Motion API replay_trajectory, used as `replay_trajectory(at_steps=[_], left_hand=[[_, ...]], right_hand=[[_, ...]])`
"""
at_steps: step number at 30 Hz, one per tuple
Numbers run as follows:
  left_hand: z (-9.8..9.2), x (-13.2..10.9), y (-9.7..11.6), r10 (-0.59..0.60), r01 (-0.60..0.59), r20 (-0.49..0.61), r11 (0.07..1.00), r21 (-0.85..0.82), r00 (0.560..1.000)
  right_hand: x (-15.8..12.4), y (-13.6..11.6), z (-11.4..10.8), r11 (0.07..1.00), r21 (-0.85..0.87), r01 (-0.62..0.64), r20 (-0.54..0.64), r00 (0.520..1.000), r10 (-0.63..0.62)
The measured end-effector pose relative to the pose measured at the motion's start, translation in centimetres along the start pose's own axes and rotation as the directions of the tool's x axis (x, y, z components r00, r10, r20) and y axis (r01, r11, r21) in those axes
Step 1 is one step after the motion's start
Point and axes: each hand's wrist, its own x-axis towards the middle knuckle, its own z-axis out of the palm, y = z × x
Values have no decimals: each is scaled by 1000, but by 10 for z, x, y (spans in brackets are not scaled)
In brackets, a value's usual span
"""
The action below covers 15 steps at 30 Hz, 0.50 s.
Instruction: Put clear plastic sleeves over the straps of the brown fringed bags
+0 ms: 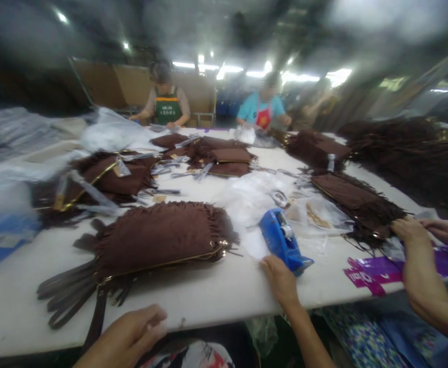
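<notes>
A dark brown fringed bag (158,237) lies on the white table in front of me, its gold zip facing my side and dark straps spread to the left. My left hand (132,332) is at the table's front edge, just below the bag, with nothing in it and the thumb apart from the loosely bent fingers. Against the near left side of a blue tape dispenser (283,243) is my right hand (280,281). Its fingers are curled together, and whatever they may pinch is too small to make out. Crumpled clear plastic (247,199) lies behind the dispenser.
At right, a co-worker's hands (411,235) touch another brown fringed bag (356,197) near purple tape (377,273). More brown bags (224,156) lie across the table, with a pile (411,158) at far right. Blue plastic (5,235) is at left. Two people work opposite.
</notes>
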Motion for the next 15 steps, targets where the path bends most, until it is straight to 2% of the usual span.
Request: replay_trajectory(at_steps=[1,2,4,6,9,11,13,15], left_hand=[[12,10,20,81,-80,111,997,-17,991],[24,21,38,145,-140,157,989,-41,977],[46,42,68,265,-262,125,964,-46,956],[64,59,90,433,-431,68,901,-45,899],[79,76,114,626,-622,61,780,-68,777],[84,82,121,674,-660,96,738,-140,733],[86,84,119,643,-595,157,759,-265,750],[85,81,106,525,-413,211,813,-410,824]], right_hand=[[-1,1,-3,999,30,-13,0,1000,13],[-3,1,-6,998,54,-31,-4,1000,31],[-6,-3,-16,994,88,-69,-21,997,71],[-11,-14,-30,982,156,-106,-2,994,108],[-16,-44,-56,925,358,-124,163,984,69],[-19,-66,-71,861,493,-126,298,954,-31],[-21,-85,-78,805,575,-144,389,914,-114],[-21,-99,-76,774,609,-172,439,886,-148]])
